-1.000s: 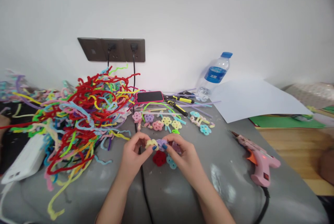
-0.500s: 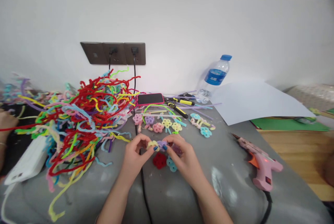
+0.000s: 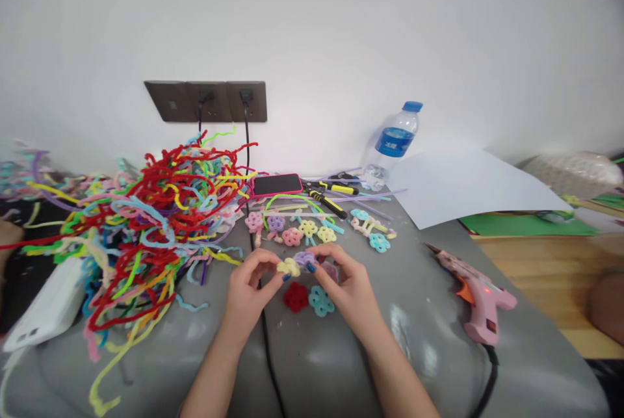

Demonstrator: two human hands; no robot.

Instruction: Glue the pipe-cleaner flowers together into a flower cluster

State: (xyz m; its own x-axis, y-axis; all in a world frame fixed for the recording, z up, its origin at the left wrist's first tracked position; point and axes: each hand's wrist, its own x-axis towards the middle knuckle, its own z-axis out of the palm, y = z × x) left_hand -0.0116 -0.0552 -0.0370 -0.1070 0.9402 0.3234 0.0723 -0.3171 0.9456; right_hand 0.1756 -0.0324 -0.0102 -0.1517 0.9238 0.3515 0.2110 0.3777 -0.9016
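My left hand [image 3: 251,294] pinches a small yellow pipe-cleaner flower [image 3: 288,267] between thumb and fingertips. Against it, a purple pipe-cleaner flower [image 3: 305,261] is pinched by my right hand [image 3: 348,288]. The two flowers touch or nearly touch; whether they are joined I cannot tell. Part of another pinkish flower [image 3: 331,270] shows behind my right fingers. On the grey table just below lie a red flower [image 3: 295,298] and a light blue flower [image 3: 321,301]. Beyond my hands sit several more flowers, including a pink one [image 3: 292,236] and a yellow one [image 3: 308,229].
A tangled heap of pipe cleaners [image 3: 180,190] covers the left, beside a white power bank-like box [image 3: 49,304]. At the back are a phone [image 3: 277,184], pliers [image 3: 327,203] and a water bottle [image 3: 396,142]. A pink glue gun [image 3: 482,304] and white paper [image 3: 468,187] lie right.
My hands keep their pinch, and the flowers have turned slightly, showing more of the yellow and purple faces. The light blue flower is less covered. The whole view has shifted a little.
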